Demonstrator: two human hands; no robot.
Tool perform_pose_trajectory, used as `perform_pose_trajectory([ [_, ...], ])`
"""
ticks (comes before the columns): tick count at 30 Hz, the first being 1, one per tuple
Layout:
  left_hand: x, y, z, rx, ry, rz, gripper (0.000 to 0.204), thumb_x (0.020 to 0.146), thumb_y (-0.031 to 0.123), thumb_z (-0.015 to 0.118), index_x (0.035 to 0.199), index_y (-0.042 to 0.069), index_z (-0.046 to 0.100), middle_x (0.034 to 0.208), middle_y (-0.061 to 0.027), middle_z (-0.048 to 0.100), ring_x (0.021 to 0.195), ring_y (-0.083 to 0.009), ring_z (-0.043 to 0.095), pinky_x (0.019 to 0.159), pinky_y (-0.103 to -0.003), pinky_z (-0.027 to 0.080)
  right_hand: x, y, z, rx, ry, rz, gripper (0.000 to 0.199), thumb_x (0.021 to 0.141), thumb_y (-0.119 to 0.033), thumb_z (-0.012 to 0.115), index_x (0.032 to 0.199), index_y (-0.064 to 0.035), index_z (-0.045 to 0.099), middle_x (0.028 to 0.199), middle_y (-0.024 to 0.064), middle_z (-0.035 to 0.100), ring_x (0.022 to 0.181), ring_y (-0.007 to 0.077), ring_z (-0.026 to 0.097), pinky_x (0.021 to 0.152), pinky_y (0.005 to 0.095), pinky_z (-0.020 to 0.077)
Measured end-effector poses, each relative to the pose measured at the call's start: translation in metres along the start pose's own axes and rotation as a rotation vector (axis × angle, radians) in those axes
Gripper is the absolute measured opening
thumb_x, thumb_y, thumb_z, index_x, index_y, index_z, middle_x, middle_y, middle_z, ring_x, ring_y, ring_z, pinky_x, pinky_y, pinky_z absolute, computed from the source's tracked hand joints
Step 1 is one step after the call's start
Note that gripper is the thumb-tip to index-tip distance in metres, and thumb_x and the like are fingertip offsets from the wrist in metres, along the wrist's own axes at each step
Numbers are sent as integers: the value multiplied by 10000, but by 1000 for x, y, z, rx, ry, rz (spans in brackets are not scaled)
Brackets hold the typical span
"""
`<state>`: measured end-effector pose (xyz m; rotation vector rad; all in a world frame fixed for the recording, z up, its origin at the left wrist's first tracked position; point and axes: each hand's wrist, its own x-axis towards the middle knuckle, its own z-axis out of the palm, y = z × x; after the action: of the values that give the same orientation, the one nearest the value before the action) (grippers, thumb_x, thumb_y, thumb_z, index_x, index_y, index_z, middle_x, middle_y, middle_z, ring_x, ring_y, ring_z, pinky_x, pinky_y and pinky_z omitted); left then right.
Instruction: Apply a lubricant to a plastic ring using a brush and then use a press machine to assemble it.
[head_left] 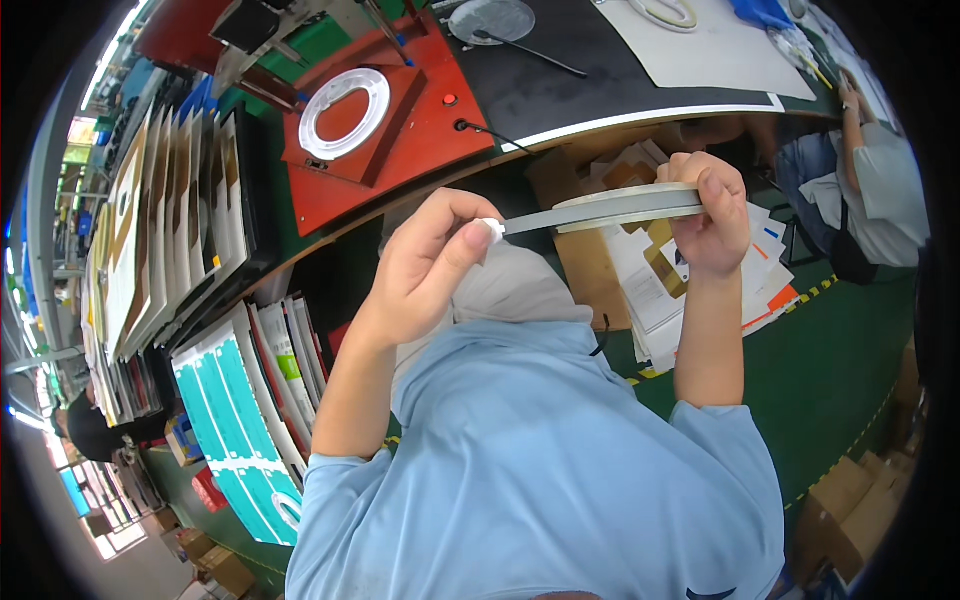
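Note:
My left hand [425, 262] is closed, thumb against fingers, on a small white tab at the end of a grey strip. The strip stretches level across to a thin roll of grey tape [630, 206], seen nearly edge-on with a pale rim. My right hand [712, 212] grips the far right side of that roll, thumb towards me and fingers curled over it. Both hands are raised in front of my body, over my lap. What lies under the fingertips is hidden.
Ahead, a red machine base [400, 130] carries a white ring [344, 114]. A black mat [540, 75] and white sheet [700, 45] lie on the bench. Folders [170, 220] stand left; papers [650, 290] and a cardboard box [590, 270] are below. Another person [880, 180] sits at right.

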<state>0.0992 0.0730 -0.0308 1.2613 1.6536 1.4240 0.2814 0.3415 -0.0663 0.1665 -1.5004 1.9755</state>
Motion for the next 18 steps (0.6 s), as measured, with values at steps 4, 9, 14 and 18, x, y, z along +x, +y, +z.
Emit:
perform_pose_trajectory([
  [4,9,-2,17,-103,52,46,197,1097,187,565,1160,12,631,963,-16,610,848,-79,566,770,-243,468,3,5,3,133,71,-28,449,1057,-310,621,696,-75,494,632,-21,384,594,71,315,529,254,237],
  [9,10,17,11,-120,159,116,156,1072,90,554,1142,-24,634,966,-39,630,841,-73,562,748,-224,446,10,16,-7,118,92,-20,442,1043,-314,653,700,-61,533,638,-18,409,597,77,322,530,261,237],
  [14,25,34,-12,109,149,225,156,1041,63,586,1103,-53,670,947,-78,666,801,-99,580,720,-233,453,19,16,-17,-21,55,-23,435,1033,-319,677,709,-47,574,645,-10,439,595,82,329,528,271,236],
  [18,30,24,-13,64,133,169,159,1042,66,583,1102,-50,673,945,-72,668,807,-94,583,721,-238,455,25,15,-18,0,37,-33,437,1034,-333,678,727,-36,582,642,3,461,581,85,347,521,279,248],
])
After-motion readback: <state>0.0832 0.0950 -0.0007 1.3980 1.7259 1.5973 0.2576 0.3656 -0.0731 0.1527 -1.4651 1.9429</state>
